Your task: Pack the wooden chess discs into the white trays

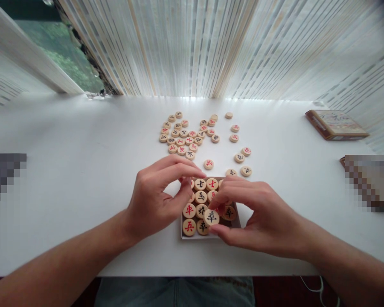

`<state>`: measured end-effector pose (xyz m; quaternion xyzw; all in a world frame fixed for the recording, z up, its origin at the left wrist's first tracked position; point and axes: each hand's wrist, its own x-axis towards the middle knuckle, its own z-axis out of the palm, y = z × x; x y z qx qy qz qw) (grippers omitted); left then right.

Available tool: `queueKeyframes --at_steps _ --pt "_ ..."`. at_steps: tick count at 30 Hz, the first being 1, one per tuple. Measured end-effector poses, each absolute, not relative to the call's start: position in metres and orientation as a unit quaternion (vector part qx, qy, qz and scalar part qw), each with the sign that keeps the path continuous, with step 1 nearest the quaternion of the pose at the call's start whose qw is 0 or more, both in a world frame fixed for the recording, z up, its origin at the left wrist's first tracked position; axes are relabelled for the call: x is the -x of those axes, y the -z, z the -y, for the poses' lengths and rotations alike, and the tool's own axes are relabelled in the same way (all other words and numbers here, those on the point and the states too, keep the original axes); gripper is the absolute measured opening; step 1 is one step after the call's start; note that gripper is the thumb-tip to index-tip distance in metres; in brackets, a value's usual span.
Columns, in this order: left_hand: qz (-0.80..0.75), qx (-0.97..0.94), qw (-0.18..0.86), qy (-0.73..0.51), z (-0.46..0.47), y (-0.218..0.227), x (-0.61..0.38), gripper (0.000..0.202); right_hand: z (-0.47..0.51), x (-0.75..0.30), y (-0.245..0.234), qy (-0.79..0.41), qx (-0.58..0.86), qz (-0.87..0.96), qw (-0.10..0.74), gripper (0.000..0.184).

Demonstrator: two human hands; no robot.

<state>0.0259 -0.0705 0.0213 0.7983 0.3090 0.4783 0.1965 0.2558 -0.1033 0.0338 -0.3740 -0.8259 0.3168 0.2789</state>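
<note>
A small open box (pixel 184 233) lies near the table's front edge, with rows of round xiangqi pieces in it. Pinched between the thumb and fingers of my right hand (pixel 259 213) is a xiangqi piece (pixel 211 217) with a black character, held over the box's front rows. My left hand (pixel 156 196) grips the box's far left corner, its index finger along the far rim and its thumb at the left side. A red-marked piece (pixel 189 227) sits in the front left corner of the box. My right fingers hide part of the box's right side.
Several loose xiangqi pieces (pixel 183 133) lie scattered on the white table (pixel 83 170) beyond the box. A single red-marked piece (pixel 208 164) lies just past the far rim. A flat brown box (pixel 337 124) rests at the far right, before a striped curtain (pixel 192 51).
</note>
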Motion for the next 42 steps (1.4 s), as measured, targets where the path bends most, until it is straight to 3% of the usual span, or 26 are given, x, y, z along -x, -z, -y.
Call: queueKeyframes --at_steps 9,24,32,42 --pt "-0.286 -0.804 0.197 -0.482 0.0735 -0.0221 -0.0263 0.031 0.1059 -0.2492 -0.0308 -0.327 0.3 0.865 0.232 0.003" --pt "-0.281 -0.804 0.204 -0.484 0.0735 -0.022 -0.0256 0.033 0.1045 -0.2484 -0.0258 -0.306 0.285 0.876 0.239 0.004" --pt "-0.281 -0.806 0.194 -0.484 0.0739 -0.0215 -0.0261 0.032 0.107 -0.249 -0.0237 -0.296 0.27 0.886 0.233 0.016" --pt "-0.28 -0.811 0.18 -0.481 0.0734 -0.0226 -0.0264 0.027 0.105 -0.2481 -0.024 -0.297 0.25 0.886 0.255 0.019"
